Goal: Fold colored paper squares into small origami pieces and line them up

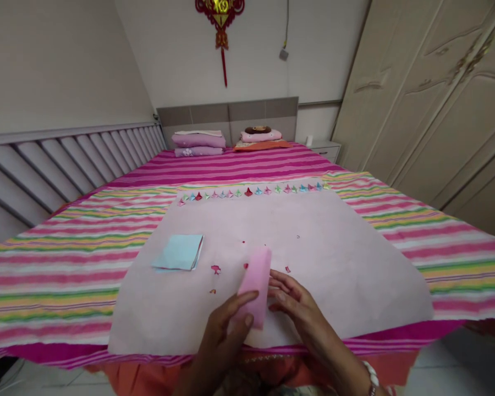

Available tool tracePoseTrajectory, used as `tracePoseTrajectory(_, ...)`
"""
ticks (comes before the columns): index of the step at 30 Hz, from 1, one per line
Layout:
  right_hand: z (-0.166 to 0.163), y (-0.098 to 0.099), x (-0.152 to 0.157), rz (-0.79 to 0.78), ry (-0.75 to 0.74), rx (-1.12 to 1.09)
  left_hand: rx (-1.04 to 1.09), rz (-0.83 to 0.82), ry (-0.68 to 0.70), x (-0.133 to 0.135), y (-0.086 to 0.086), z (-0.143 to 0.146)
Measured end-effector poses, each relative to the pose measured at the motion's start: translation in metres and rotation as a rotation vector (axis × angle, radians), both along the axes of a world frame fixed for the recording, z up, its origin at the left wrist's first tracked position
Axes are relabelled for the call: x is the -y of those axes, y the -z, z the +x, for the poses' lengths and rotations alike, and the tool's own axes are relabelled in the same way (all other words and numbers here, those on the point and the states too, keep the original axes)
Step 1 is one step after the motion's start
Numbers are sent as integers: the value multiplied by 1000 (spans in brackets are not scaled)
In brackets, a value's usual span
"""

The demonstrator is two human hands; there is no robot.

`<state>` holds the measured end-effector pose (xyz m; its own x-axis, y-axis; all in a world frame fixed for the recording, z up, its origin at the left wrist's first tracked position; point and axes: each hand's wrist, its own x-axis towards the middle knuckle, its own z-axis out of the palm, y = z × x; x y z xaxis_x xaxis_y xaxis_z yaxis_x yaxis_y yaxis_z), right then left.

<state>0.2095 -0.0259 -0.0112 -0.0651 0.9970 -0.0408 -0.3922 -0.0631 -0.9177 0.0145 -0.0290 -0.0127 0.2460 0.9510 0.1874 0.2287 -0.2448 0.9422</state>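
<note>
My left hand grips a pink sheet of paper folded into a narrow strip, with the thumb and forefinger on its lower left part. The paper stands tilted above the white sheet spread on the bed. Just right of the paper's edge is my right hand, its fingers apart and slightly bent. Whether its fingertips touch the paper I cannot tell. To the left lies a small stack of square papers with light blue on top. Several small red and pink scraps, such as one torn piece, lie around the paper.
A row of small folded paper shapes in several colours runs along the white sheet's far edge. Striped bedding surrounds the sheet. Folded quilts lie by the headboard, with a rail at left and a wardrobe at right.
</note>
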Motion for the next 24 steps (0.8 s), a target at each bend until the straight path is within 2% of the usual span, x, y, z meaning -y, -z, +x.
tracePoseTrajectory(4, -8, -5, 2, -48, -93, -178, -131, 111, 57, 6, 3, 5)
tracePoseTrajectory(9, -4, -5, 4, -108, -124, -198, -69, 42, 116, 2, -4, 7)
tracePoseTrajectory(11, -4, -7, 1, -110, -91, -184, -36, 44, 69, -3, -7, 7)
tracePoseTrajectory(13, -3, -9, -2, -120, -30, -193, 38, 32, -55, -8, -7, 6)
tracePoseTrajectory(16, -4, -12, -7, -140, 72, -256, 293, -125, -207, -11, -4, 6)
tracePoseTrajectory(19, -5, -12, -7, -143, 98, -319, 589, -462, -111, -6, 2, 11)
tracePoseTrajectory(21, -7, -10, -6, -139, 72, -328, 683, -641, -30, -2, 4, 15)
tracePoseTrajectory(24, -7, -5, -3, -141, 74, -288, 674, -682, -19, -2, 3, 17)
